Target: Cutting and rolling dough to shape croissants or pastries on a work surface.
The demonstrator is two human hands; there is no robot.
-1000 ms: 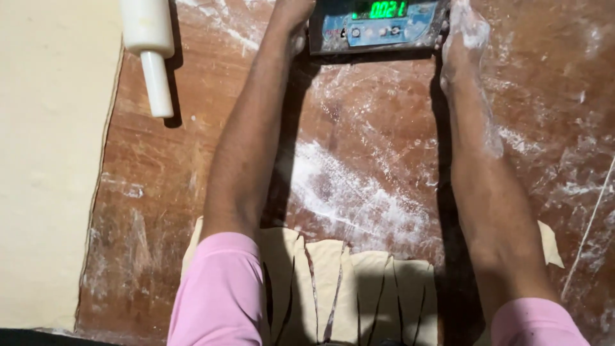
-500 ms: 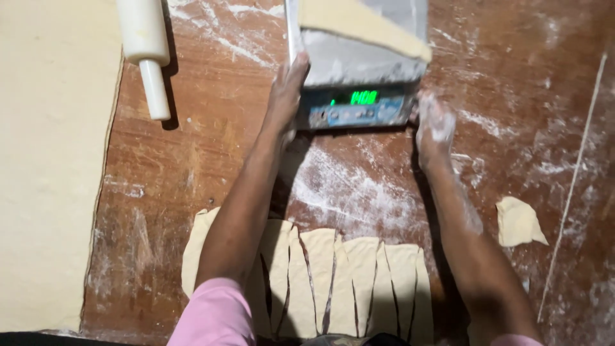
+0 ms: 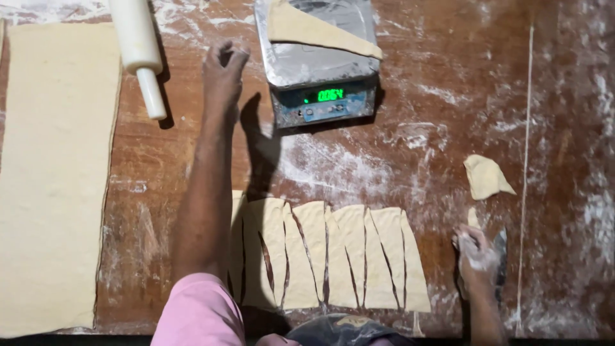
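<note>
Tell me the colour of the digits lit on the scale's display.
Green, on the scale's display, seen in the head view.

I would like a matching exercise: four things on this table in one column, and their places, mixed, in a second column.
1. rolling pin
2. dough triangle
3. dough sheet
4. cut dough row

a. on the scale
b. along the left edge
c. near edge, between the arms
d. top, left of the left hand

Pairs: 1-d, 2-a, 3-b, 4-c

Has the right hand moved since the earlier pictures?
Yes. The right hand has left the scale and come back toward the person, now beside the row of cut dough triangles.
</note>
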